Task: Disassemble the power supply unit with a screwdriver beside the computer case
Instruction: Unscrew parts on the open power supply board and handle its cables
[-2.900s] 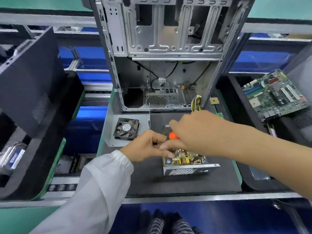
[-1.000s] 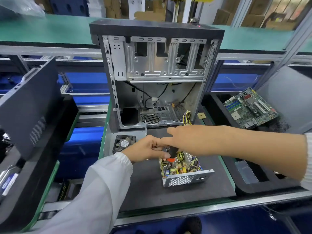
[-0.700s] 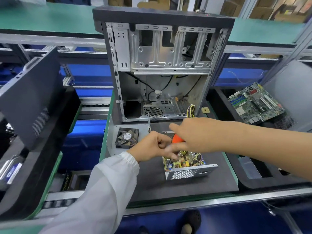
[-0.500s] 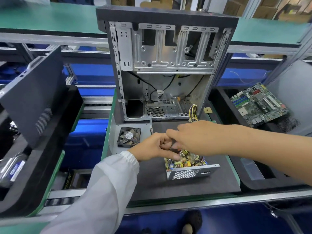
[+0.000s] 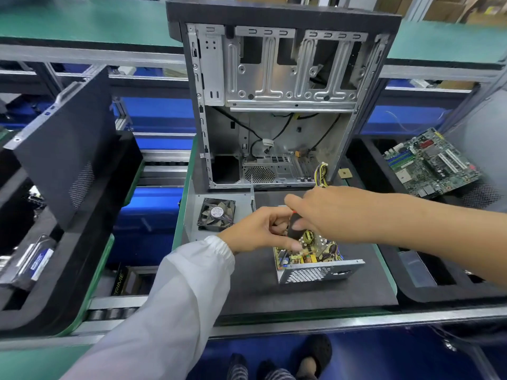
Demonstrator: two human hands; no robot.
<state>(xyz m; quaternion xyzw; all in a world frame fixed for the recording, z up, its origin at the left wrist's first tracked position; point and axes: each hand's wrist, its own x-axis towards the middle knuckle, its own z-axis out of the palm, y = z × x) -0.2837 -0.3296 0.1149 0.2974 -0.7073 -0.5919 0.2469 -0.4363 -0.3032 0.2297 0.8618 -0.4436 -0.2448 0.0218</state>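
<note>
The screwdriver (image 5: 294,224) could be slipping off a screw and gouging the exposed board, since both hands are crowding its shaft. The right hand (image 5: 326,212) is curling round the handle while the left hand (image 5: 263,229) is pinching lower down. The power supply unit (image 5: 312,259) is sitting open on the worktop (image 5: 315,294), directly under the fingers, in front of the computer case (image 5: 282,100).

"PRIME" on black box (image 5: 122,281) at lower left, fan (image 5: 216,214) label unreadable
</note>
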